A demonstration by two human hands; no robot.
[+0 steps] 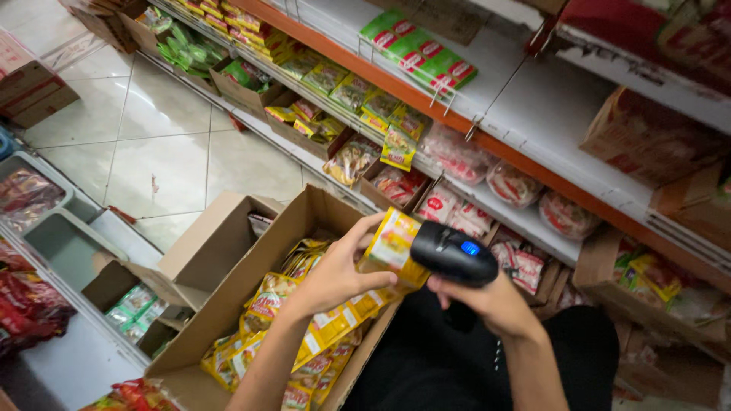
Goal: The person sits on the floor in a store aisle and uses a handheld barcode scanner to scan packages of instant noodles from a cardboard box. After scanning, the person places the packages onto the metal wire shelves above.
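Sachet (391, 245) in left hand (335, 278), scanner (454, 253) touching it in right hand (487, 301)

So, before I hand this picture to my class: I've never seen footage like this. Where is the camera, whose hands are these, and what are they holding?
The camera sits on a person's head and looks down, so both hands are that person's own. The left hand grips a yellow sachet. The right hand holds a black handheld barcode scanner against it. Below is an open cardboard box full of similar yellow sachets. Shop shelves with packaged foods run along the right, above a tiled floor.
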